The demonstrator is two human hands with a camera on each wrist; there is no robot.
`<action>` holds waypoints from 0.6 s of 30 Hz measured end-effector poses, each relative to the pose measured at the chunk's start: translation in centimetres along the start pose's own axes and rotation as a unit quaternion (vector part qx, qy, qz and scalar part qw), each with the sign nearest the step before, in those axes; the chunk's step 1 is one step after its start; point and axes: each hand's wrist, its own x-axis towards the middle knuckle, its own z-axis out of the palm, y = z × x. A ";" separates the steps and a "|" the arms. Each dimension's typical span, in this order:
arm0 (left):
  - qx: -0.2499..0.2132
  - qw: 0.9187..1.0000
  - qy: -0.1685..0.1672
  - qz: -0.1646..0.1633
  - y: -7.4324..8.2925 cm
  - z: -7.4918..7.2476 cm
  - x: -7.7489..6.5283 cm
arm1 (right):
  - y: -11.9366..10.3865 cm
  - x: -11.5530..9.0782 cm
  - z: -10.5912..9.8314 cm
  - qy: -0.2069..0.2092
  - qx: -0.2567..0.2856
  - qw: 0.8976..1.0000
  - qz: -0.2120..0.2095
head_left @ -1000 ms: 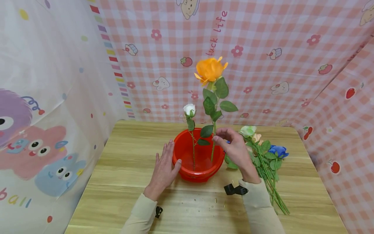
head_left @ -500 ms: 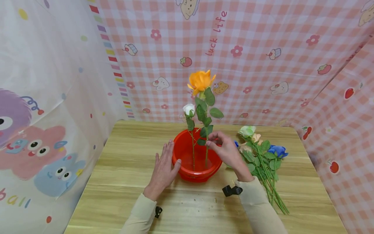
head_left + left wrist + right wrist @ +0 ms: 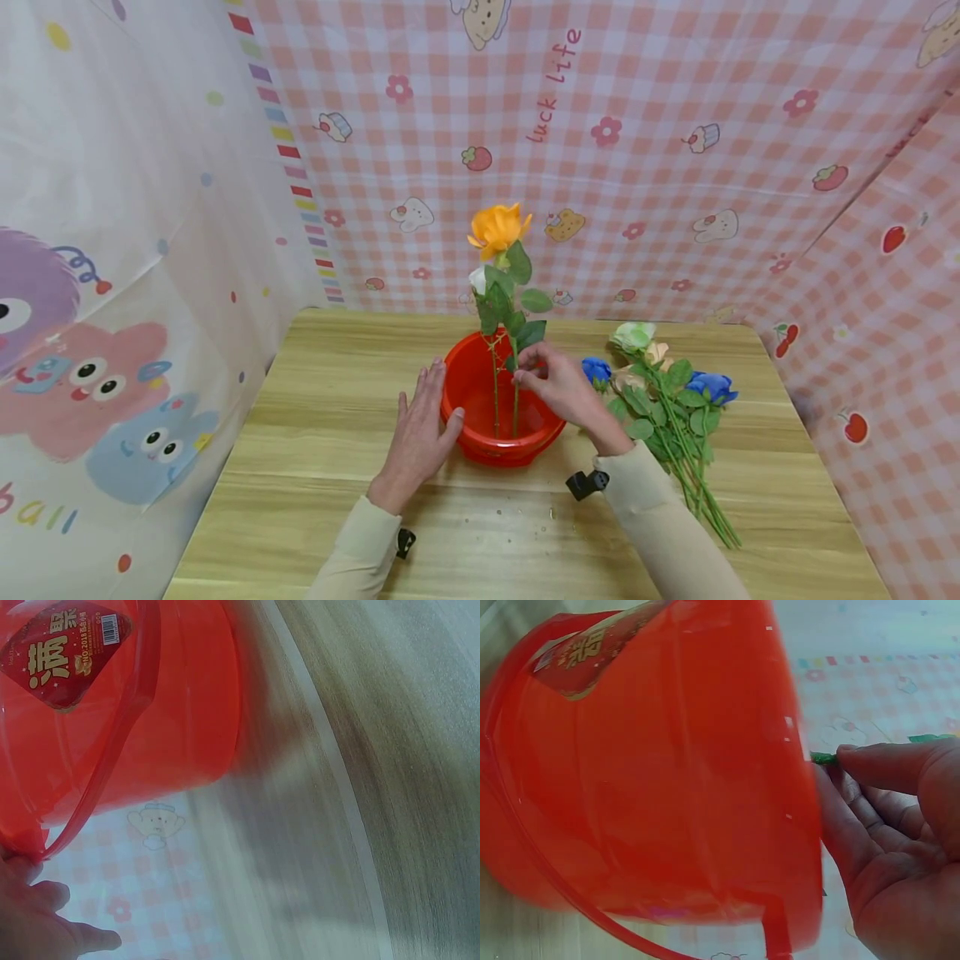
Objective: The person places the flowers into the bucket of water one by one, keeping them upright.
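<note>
"What hangs behind the worktop [image 3: 322, 408]?"

"A pink-and-white checked backdrop [image 3: 667, 58], printed with strawberries [image 3: 478, 159], cupcakes [image 3: 705, 139] and the words 'luck life'."

"And on the left?"

"A white cloth [image 3: 150, 150] with big cartoon creatures [image 3: 153, 467]; a right-hand checked cloth [image 3: 922, 350] lines the other side."

"The worktop itself?"

"Pale, streaked wood grain, with a soft sheen near the front."

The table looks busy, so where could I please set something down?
The table is bare left of the left hand and right of the loose flowers; droplets dot it between the sleeves. The red bucket and right hand crowd the middle.
</note>
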 end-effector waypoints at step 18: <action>-0.010 1.000 -0.005 -0.004 0.0 -0.1 0.0 | 0.3 2.1 2.0 -0.026 -0.054 0.998 0.022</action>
